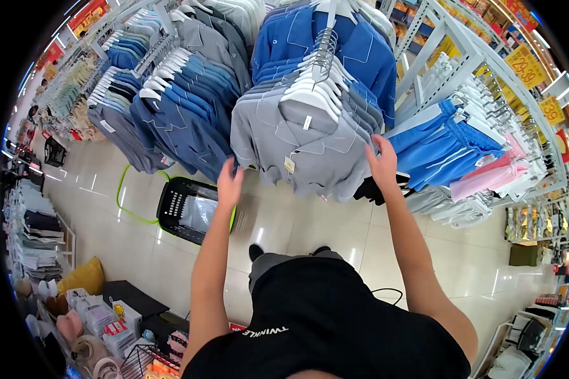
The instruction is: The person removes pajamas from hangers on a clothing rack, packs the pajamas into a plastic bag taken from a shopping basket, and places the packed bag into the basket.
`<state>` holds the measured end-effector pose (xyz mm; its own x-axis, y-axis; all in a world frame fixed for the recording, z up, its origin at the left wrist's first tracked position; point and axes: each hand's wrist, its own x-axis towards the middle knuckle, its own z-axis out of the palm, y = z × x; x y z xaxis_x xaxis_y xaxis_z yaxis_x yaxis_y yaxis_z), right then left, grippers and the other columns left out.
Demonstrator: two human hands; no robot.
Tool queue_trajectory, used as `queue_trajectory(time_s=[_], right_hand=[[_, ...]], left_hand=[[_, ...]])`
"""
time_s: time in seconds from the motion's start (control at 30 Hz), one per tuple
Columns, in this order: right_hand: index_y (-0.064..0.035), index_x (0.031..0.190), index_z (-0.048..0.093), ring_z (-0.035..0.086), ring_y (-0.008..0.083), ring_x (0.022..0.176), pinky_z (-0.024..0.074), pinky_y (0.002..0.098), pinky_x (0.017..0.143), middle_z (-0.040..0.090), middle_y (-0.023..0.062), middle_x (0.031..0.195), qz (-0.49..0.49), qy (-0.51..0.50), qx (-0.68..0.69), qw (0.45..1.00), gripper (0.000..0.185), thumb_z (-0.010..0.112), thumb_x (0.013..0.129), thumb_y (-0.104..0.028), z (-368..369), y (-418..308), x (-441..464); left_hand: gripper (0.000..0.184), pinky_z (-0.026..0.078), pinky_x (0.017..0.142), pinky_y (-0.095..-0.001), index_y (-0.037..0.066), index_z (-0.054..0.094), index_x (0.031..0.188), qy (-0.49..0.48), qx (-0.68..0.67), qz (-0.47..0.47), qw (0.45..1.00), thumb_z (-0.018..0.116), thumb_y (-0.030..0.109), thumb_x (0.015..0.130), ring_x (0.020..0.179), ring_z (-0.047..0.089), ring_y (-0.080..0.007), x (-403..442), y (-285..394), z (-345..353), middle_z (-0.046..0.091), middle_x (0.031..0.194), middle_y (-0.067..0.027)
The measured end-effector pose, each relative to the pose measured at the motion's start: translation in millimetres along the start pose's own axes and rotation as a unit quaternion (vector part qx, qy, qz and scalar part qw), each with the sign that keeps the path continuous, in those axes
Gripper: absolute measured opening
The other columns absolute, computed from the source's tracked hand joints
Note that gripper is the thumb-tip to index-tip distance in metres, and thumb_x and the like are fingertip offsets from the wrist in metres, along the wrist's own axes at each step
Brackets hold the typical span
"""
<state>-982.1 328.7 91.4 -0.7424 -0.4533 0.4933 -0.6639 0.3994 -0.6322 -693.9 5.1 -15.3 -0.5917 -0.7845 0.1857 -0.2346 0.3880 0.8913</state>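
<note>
A grey collared shirt (297,139) with a pale tag (289,165) hangs at the front of a row of grey and blue shirts. My left hand (230,183) is raised just left of its lower sleeve, fingers apart, near the dark blue shirts (183,129). On the other side, my right hand (383,162) is beside the grey shirt's right edge with its fingers spread. Whether the right fingertips touch the cloth cannot be told. White hangers (313,98) hold the shirts on a metal rail.
On the floor at left lies a black basket (171,211) with a plastic-wrapped item inside. Blue shorts (446,142) and pink shorts (496,167) hang at right by a white metal frame (452,41). Shelved goods stand at lower left, including a yellow cushion (85,276).
</note>
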Motion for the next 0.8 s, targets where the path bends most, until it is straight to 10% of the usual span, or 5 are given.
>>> queue_trajectory(time_s=[0.27, 0.47, 0.7, 0.8], right_hand=[[-0.0027, 0.105, 0.065, 0.058, 0.0312, 0.097, 0.0449, 0.0388, 0.086, 0.065, 0.0142, 0.099, -0.055, -0.011, -0.047, 0.997, 0.033, 0.072, 0.082, -0.025, 22.1, 5.8, 8.0], [-0.0011, 0.105, 0.065, 0.06, 0.03, 0.086, 0.0465, 0.035, 0.081, 0.066, 0.0129, 0.095, 0.089, -0.083, -0.033, 0.992, 0.035, 0.072, 0.083, -0.028, 33.4, 19.7, -11.3], [0.0024, 0.111, 0.064, 0.057, 0.0121, 0.093, 0.0447, 0.0278, 0.084, 0.066, 0.0046, 0.102, 0.282, -0.063, 0.327, 0.9, 0.041, 0.068, 0.09, -0.032, 51.3, 39.0, -46.2], [0.001, 0.117, 0.061, 0.057, 0.0127, 0.097, 0.0439, 0.0281, 0.088, 0.065, 0.0049, 0.106, 0.325, -0.032, 0.372, 0.869, 0.042, 0.07, 0.089, -0.029, 45.7, 32.7, -58.2]], left_hand=[[0.055, 0.039, 0.102, -0.0384, 0.002, 0.05, 0.13, -0.026, 0.094, 0.227, 0.969, 0.068, 0.026, 0.084, 0.122, 0.05, -0.035, 129.2, 116.9, 11.9, 0.054, 0.131, -0.0185], [0.049, 0.043, 0.095, -0.0397, 0.003, 0.059, 0.118, -0.036, 0.175, 0.32, 0.93, 0.074, 0.028, 0.078, 0.11, 0.055, -0.0349, 160.4, 112.4, 10.3, 0.058, 0.118, -0.0161], [0.037, 0.046, 0.078, -0.0307, 0.002, 0.065, 0.098, -0.138, 0.035, 0.206, 0.968, 0.078, 0.028, 0.075, 0.088, 0.058, -0.0203, 178.5, 81.2, -1.9, 0.06, 0.097, -0.01], [0.034, 0.048, 0.075, -0.0272, 0.001, 0.065, 0.1, -0.254, -0.14, -0.013, 0.957, 0.076, 0.027, 0.081, 0.083, 0.06, -0.0107, 164.8, 47.6, -5.7, 0.067, 0.095, -0.0043]])
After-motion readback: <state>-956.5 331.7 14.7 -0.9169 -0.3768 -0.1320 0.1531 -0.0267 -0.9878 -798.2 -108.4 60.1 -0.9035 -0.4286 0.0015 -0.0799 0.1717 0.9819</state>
